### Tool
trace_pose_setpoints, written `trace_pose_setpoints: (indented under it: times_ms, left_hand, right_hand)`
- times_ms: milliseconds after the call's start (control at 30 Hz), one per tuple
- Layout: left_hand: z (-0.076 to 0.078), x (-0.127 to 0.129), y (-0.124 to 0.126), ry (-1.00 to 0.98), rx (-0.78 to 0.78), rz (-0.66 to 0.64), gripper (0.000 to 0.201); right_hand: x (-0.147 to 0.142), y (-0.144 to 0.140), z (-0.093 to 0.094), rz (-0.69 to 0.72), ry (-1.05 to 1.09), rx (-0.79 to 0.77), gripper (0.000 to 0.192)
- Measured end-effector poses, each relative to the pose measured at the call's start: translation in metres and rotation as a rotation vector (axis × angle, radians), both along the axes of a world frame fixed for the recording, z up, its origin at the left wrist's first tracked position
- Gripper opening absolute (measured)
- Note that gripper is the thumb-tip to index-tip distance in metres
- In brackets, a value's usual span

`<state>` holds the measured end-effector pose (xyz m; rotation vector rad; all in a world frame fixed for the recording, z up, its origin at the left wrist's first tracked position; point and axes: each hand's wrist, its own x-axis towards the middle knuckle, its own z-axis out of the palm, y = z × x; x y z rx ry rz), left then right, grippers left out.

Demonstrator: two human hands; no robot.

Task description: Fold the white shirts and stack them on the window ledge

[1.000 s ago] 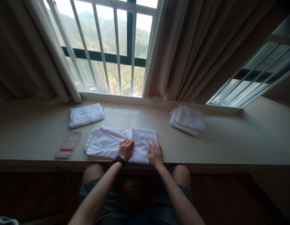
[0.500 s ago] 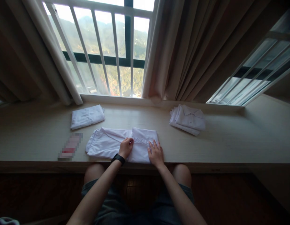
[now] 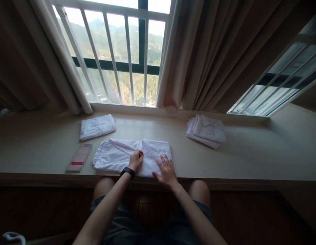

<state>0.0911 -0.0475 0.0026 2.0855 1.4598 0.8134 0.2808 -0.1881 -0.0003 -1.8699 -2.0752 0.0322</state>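
Note:
A white shirt (image 3: 113, 154), partly folded, lies lengthwise along the front edge of the pale table. Its right part is doubled over into a flat rectangle with a seam or placket across it. My left hand (image 3: 136, 160), with a black band on the wrist, is closed at the edge of that folded part, fingers pinched on the cloth. My right hand (image 3: 167, 173) rests flat on the right part of the shirt, its fingers spread.
A folded white garment (image 3: 97, 127) lies at the back left, and a stack of folded white shirts (image 3: 207, 131) at the back right. A blurred-out flat object (image 3: 79, 158) is left of the shirt. Curtains (image 3: 209, 51) and a barred window (image 3: 117, 61) stand behind the table (image 3: 250, 149).
My right hand has slid a little left across the shirt and its fingers have spread wider. My left hand keeps its pinch. The view has shifted slightly.

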Motion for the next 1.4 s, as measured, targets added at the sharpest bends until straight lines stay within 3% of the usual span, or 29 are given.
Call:
trace_pose_setpoints:
  times_ms: [100,167,300,433,667,933,1400]
  left_hand:
    - [0.008,0.000,0.001,-0.019,-0.007,0.002,0.010]
    - [0.015,0.000,0.001,-0.029,-0.007,0.000,0.010]
    - [0.030,0.000,0.002,-0.044,-0.013,-0.009,0.010]
    - [0.042,-0.002,0.004,-0.063,-0.027,-0.002,0.013]
    - [0.049,-0.012,0.010,-0.094,-0.057,0.013,0.013]
    - [0.037,-0.037,0.011,-0.114,-0.050,0.042,0.015]
    - [-0.003,-0.059,0.008,-0.089,-0.015,0.064,0.010]
  right_hand:
    - [-0.015,-0.005,0.004,0.190,-0.010,0.000,0.089]
    - [-0.023,-0.005,0.003,0.195,-0.022,-0.019,0.093]
    - [-0.030,-0.003,-0.001,0.132,-0.016,-0.041,0.081]
    - [-0.029,-0.004,0.002,0.161,0.025,-0.009,0.066]
    - [-0.035,0.000,0.006,0.123,0.063,0.167,0.057]
    - [-0.058,0.007,0.002,0.163,0.011,0.183,0.051]
    - [-0.073,0.012,-0.012,0.227,0.001,-0.022,0.050]
